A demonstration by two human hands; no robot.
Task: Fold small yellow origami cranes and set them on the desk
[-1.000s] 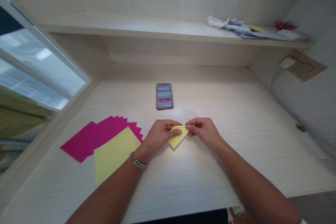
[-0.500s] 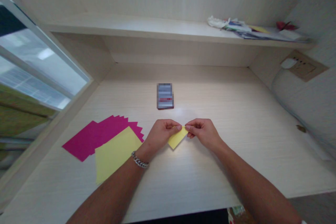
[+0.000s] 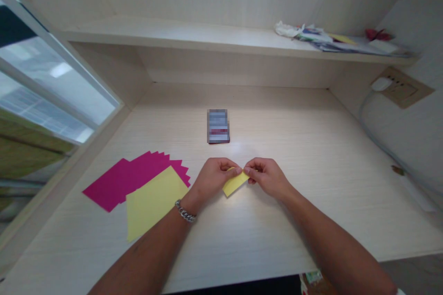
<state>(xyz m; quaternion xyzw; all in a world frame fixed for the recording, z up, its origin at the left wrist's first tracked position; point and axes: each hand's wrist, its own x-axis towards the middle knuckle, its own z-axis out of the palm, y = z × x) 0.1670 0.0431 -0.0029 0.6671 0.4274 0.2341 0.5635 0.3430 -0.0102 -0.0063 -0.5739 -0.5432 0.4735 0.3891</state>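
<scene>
Between my hands is a small piece of yellow paper point(image 3: 234, 186), which looks folded and slants above the desk. My left hand point(image 3: 217, 176) pinches its upper edge between thumb and fingers. Close beside it, my right hand point(image 3: 265, 174) pinches the upper right end, the two thumb tips nearly touching. Both hands partly cover the paper, so its top edge is hidden. Left of my left forearm lie yellow sheets point(image 3: 152, 205), overlapping a fan of magenta paper sheets point(image 3: 138, 175).
A phone-sized object with a blurred face point(image 3: 218, 126) lies beyond my hands on the pale wooden desk point(image 3: 297, 124). Papers and crumpled plastic point(image 3: 321, 37) sit on the shelf point(image 3: 173, 34). At right, a cable point(image 3: 377, 133) runs down from a wall socket point(image 3: 403, 86). A window is at left.
The thumbs have come closer together on the paper's upper edge. The yellow piece now shows as a narrower strip, its lower right side turned upward. The other sheets lie as before.
</scene>
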